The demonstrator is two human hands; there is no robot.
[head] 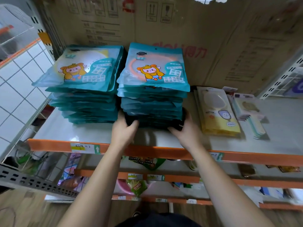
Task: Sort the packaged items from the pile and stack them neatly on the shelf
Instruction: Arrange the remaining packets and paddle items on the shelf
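Note:
Two tall stacks of teal mirror packets stand on the grey shelf (82,133). The left stack (85,99) shows a yellow-rimmed mirror on top. The right stack (152,95) shows an orange-rimmed one with a cartoon figure. My left hand (124,128) grips the bottom left corner of the right stack. My right hand (182,128) grips its bottom right corner. Both hands hold the lowest dark packets, with the fingers tucked beneath them.
Yellow hand-mirror packs (216,110) and pastel comb packs (249,112) lie to the right on the shelf. Flattened cardboard boxes (180,27) line the back. The shelf has an orange front edge (147,151); lower shelves hold mixed goods. White tiled wall at left.

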